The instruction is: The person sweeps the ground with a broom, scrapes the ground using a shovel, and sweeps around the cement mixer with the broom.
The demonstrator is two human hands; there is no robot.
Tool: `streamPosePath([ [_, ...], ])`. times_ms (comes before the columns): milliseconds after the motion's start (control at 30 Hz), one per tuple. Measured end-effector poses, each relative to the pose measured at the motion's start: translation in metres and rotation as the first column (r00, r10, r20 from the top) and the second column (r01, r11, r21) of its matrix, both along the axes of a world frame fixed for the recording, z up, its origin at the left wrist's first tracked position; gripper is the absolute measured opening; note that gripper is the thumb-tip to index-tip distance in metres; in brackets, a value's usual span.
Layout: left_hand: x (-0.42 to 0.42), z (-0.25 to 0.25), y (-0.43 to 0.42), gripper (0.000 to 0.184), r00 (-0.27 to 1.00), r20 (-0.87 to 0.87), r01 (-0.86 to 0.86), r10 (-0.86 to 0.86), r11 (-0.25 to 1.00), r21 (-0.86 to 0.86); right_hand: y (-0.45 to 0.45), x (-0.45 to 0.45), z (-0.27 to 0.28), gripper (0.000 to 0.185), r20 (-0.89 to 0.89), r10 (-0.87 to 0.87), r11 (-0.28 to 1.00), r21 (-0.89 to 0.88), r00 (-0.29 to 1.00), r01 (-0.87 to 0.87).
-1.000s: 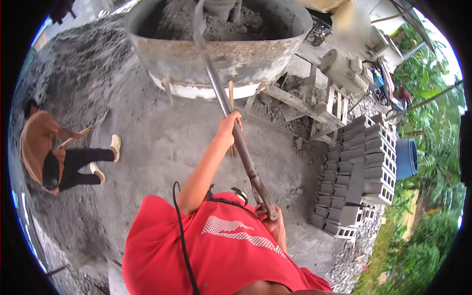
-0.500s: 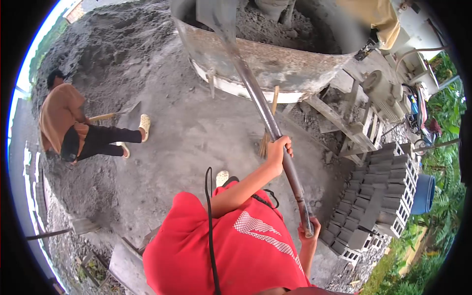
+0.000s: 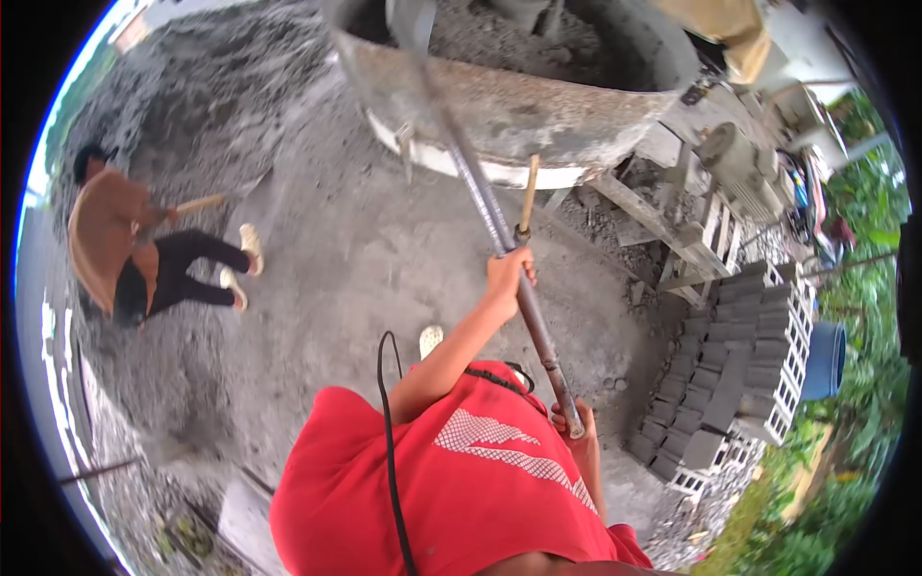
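My left hand [image 3: 510,275] is wrapped around the middle of a long metal shovel shaft [image 3: 466,168]. Lower down, my right hand [image 3: 574,424] grips the shaft near its butt end. The shovel's blade [image 3: 411,24], blurred, reaches over the near rim of a large round mixer drum [image 3: 499,106]. Grey, sandy material [image 3: 480,43] lies inside the drum. Behind my left hand, a broom's wooden handle [image 3: 530,187] stands upright against the drum's outside; its bristles are hidden.
A co-worker [image 3: 110,240] bends at the left, holding a wooden-handled shovel [image 3: 200,204] beside a large grey sand heap [image 3: 211,86]. Stacked concrete blocks [image 3: 720,370] and a blue barrel [image 3: 824,360] stand to the right. A motor [image 3: 740,168] sits beside a wooden frame [image 3: 663,230].
Both hands and the shovel shaft have shifted left and slightly up in view, while the whole scene slid a little left. The left hand now covers the broom's lower part.
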State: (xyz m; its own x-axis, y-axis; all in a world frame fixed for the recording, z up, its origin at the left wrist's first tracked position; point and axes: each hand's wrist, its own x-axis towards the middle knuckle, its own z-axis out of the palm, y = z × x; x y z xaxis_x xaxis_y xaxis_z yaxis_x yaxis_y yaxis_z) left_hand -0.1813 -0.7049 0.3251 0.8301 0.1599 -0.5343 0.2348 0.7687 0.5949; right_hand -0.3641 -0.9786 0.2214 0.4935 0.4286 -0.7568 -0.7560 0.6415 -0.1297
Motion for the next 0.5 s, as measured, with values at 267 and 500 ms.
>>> streamPosePath([
  [267, -0.006, -0.004, 0.044, 0.015, 0.944, 0.299, 0.242, -0.138, 0.905, -0.349, 0.045, 0.001, 0.027, 0.042, 0.425, -0.269, 0.822, -0.366, 0.864, 0.436],
  [500, -0.011, -0.009, 0.064, 0.022, 0.887, 0.459, 0.324, -0.048, 0.772, -0.547, 0.059, -0.014, 0.062, 0.045, 0.620, -0.039, 0.623, -0.598, 0.783, 0.504],
])
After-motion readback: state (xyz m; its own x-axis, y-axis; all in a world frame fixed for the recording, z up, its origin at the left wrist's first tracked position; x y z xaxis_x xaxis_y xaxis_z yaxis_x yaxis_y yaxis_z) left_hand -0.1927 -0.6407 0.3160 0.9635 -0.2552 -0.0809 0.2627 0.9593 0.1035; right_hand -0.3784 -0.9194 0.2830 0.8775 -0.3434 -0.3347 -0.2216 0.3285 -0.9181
